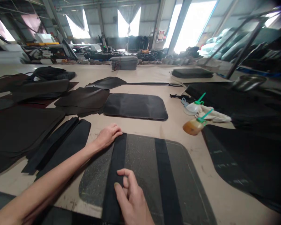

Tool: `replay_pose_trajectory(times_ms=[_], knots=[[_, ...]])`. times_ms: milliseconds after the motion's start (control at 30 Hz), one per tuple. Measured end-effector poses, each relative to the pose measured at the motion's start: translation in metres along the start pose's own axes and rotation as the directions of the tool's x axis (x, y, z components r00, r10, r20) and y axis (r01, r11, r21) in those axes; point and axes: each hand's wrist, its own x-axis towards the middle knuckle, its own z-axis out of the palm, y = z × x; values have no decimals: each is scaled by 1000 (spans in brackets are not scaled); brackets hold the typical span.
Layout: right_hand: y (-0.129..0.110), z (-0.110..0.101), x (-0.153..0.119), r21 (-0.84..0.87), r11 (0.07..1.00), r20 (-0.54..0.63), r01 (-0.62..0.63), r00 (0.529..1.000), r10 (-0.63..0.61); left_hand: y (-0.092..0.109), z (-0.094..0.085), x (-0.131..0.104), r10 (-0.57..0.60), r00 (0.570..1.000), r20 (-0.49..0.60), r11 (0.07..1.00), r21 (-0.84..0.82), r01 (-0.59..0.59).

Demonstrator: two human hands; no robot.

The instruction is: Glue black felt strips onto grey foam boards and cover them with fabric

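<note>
A dark grey panel (140, 162) with rounded corners lies flat before me, with two black fabric strips running across it. My left hand (109, 135) is at the far end of the left black strip (118, 156), its fingers curled together on the strip's end by the panel's far edge. Lower down, my right hand (133, 195) hovers over or rests lightly on the same strip; I cannot tell which. Its thumb and index finger are apart, with nothing between them. The right black strip (166, 175) lies untouched by either hand.
Stacked dark brown sheets (21, 134) and black strips (63, 143) lie to the left. Beyond the panel is a black rounded piece (135, 106). At right are an amber bottle (194, 126), a clear bottle (193, 107), a cloth (213, 114) and black sheets (245, 162).
</note>
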Motion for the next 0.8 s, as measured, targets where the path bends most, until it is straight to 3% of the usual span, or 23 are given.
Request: replay_pose_trajectory(times_ms=[133,267,533,800], knots=[[-3,-1,3,-14,1000,61,7,998,-6,-8,9,10,39,999,1,997,60,-39],[2,3,3,41,997,76,-69,995,66,-16,15,12,40,999,14,995,88,-41],[5,4,5,76,990,115,-120,987,111,-21,17,13,67,997,29,991,113,-69],[10,7,5,53,998,98,-28,995,23,-20,16,12,108,994,23,984,143,-110]])
